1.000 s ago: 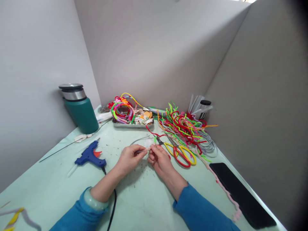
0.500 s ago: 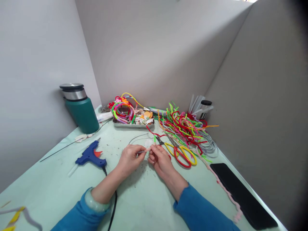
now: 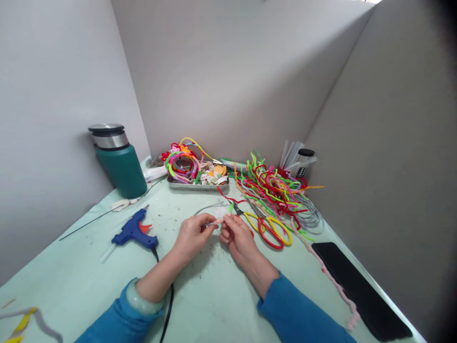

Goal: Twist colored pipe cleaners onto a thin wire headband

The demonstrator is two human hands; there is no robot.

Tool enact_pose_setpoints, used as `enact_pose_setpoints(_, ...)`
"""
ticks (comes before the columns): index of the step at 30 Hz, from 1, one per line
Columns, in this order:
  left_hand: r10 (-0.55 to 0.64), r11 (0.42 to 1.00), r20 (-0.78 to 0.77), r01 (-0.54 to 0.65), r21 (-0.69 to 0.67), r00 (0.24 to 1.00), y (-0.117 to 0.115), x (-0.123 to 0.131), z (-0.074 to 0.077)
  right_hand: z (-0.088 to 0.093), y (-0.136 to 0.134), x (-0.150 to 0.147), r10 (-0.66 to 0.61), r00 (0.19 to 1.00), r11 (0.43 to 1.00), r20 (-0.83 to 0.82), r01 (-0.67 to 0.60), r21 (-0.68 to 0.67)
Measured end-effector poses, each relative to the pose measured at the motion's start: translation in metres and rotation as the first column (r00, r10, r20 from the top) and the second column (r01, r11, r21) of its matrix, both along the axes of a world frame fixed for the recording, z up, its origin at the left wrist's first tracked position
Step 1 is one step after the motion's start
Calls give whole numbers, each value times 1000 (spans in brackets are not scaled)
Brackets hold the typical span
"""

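At the middle of the table my left hand (image 3: 194,236) is closed, thumb and forefinger pinching a thin grey wire (image 3: 209,207) that curves out behind it. My right hand (image 3: 236,236) is closed too, its fingertips on a short pale pink piece of pipe cleaner (image 3: 219,221) at the wire. The fingertips of both hands almost meet there; how the pink piece sits on the wire is too small to tell. A bright green bit (image 3: 231,208) shows just beyond my right fingers. Scissors with red and yellow handles (image 3: 271,232) lie to the right of that hand.
A blue glue gun (image 3: 134,231) lies at left, its black cord passing under my left forearm. Behind it stands a green bottle (image 3: 122,169). A metal tray (image 3: 198,186) holds colourful hoops and scraps. Tangled pipe cleaners (image 3: 271,186) and a black phone-like slab (image 3: 357,288) are at right.
The grey wire and the green bit have shifted slightly to the right, and the wire's far end sits a little lower. Both hands keep nearly the same place and pinch.
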State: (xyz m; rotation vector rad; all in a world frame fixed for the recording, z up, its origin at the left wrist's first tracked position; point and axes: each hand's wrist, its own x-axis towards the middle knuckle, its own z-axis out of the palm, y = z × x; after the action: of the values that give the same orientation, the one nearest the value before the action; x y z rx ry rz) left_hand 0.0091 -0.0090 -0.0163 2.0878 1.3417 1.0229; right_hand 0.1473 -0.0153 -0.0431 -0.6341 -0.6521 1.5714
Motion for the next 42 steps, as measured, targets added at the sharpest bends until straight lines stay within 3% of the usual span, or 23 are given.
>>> enact_pose_setpoints(6, -30, 996, 225, 49, -77, 974, 2, 1, -4, 0, 0, 1, 1, 1000, 1000, -18, 0, 7)
enact_pose_setpoints(14, -33, 994, 324, 66, -92, 945, 2, 2, -4, -2, 1, 2, -11, 999, 1000, -38, 10, -12)
enact_pose_setpoints(25, 27, 999, 280, -14, -48, 960, 2, 0, -3, 0, 1, 0, -8, 1000, 1000, -29, 7, -21)
enact_pose_setpoints(31, 51, 997, 180, -40, -66, 982, 3, -1, -4, -3, 2, 2, -15, 999, 999, -51, 14, -35)
enact_pose_setpoints(37, 38, 999, 14, -38, 18, 999, 5, -2, -4, -3, 3, 3, -16, 998, 999, -68, 13, -34)
enact_pose_setpoints(42, 31, 999, 76, -29, -26, 997, 6, -3, -4, -2, 2, 3, -17, 998, 999, -66, 15, -29)
